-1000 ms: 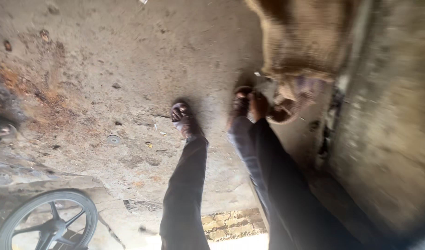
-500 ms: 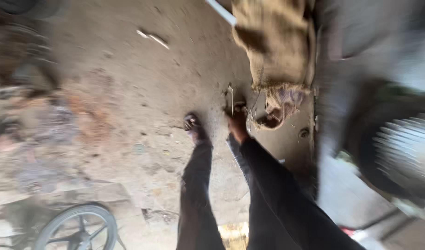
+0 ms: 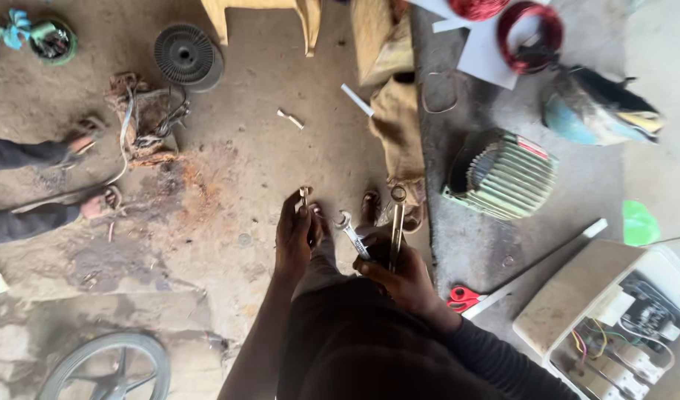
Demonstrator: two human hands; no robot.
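Standing over a rough, rust-stained concrete floor [image 3: 206,222], the person looks down at both hands. Far left, another person's legs and feet [image 3: 80,144] rest near a tangle of wire and scrap [image 3: 143,118] and a round ribbed fan cover [image 3: 186,55]; a spoked wheel [image 3: 106,367] lies at the lower left. The left hand [image 3: 294,233] is closed around a small metal piece, probably a bolt or short tool [image 3: 304,194], its tip poking above the fingers as if held ready; the view is too small to be sure. The right hand [image 3: 399,278] grips two steel spanners [image 3: 395,222] bunched together, ends fanned upward. Further right lie a finned grey-green motor housing [image 3: 503,174], red-handled scissors [image 3: 466,298], a red wire coil [image 3: 529,30] and an open box of wiring [image 3: 621,326].
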